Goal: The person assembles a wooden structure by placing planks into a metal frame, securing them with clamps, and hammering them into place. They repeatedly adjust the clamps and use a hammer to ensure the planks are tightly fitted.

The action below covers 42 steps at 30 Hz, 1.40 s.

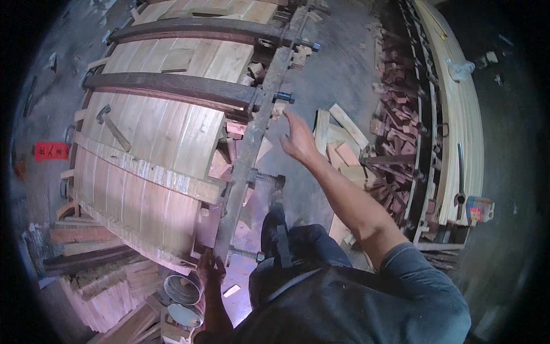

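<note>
My right hand (pixel 298 137) reaches out over the floor beside a clamp bolt (pixel 284 97). Its fingers are apart, and it holds nothing I can see. Low down, my left hand (pixel 211 268) is at the near end of a long metal beam (pixel 230 213), its fingers around that end next to the panel's corner. To the left lies a large panel of pale wooden boards (pixel 143 189), crossed by dark clamp bars (pixel 172 85). A hammer (pixel 114 129) rests on the panel, above a whitish wooden strip (pixel 149 169). Spring-like threaded bolts (pixel 266 179) stick out from the beam.
Loose wood offcuts (pixel 338 140) lie on the floor right of the beam. Farther right, scrap blocks (pixel 398 114) fill a rack beside long stacked planks (pixel 464 132), with a wrench (pixel 460 189) and a plastic jug (pixel 480 209). A metal bucket (pixel 183 288) stands near my left hand.
</note>
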{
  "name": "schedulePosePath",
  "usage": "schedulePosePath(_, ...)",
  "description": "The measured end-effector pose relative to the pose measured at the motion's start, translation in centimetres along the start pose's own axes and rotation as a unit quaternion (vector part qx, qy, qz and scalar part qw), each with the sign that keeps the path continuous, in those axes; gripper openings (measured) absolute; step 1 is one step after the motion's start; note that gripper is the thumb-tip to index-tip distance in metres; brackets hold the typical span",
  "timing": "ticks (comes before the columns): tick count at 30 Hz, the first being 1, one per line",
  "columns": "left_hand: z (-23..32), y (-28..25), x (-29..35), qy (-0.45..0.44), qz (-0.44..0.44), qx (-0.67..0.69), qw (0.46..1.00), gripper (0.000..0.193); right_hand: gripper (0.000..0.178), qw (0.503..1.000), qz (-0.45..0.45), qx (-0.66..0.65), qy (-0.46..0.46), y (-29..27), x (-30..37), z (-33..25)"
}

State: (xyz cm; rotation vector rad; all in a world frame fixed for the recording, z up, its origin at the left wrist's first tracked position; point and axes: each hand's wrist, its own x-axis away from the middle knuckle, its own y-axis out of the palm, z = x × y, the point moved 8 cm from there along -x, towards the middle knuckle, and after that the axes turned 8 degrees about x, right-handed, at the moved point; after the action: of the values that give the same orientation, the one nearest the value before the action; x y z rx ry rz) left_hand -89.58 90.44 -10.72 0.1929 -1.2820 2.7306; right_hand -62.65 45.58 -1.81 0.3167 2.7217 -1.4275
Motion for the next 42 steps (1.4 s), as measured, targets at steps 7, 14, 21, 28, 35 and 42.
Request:
schedulePosePath(7, -1.2, -0.5, -0.5, -0.084, 0.06, -0.02, 0.994, 0.03, 0.083, 0.999, -0.03, 0.021, -0.021, 6.6, -10.7, 0.6)
schedulePosePath(14, -1.7, 0.7, 3.7, -0.272, 0.288, 0.127, 0.91, 0.022, 0.084, 0.997, 0.006, 0.057, -0.05, 7.2, -11.6, -0.4)
schedulePosePath(21, 14.8, 6.0, 1.4, -0.139, 0.24, 0.032, 0.96, 0.015, 0.069, 0.997, -0.043, 0.018, -0.058, 5.4, -10.3, 2.7)
schedulePosePath(28, 24.7, 13.1, -5.1, -0.089, 0.14, 0.147, 0.975, 0.014, 0.057, 0.995, -0.062, 0.051, -0.06, -4.1, -1.7, 12.4)
schedulePosePath(35, 24.1, 18.4, -20.4, 0.069, 0.068, 0.102, 0.99, 0.013, 0.037, 0.953, -0.279, 0.111, -0.044, -3.3, -1.3, 14.9)
schedulePosePath(42, 26.5, 18.9, -34.6, -0.239, 0.032, 0.619, 0.747, 0.033, 0.062, 0.987, -0.133, 0.057, -0.07, -2.4, -3.4, 12.9)
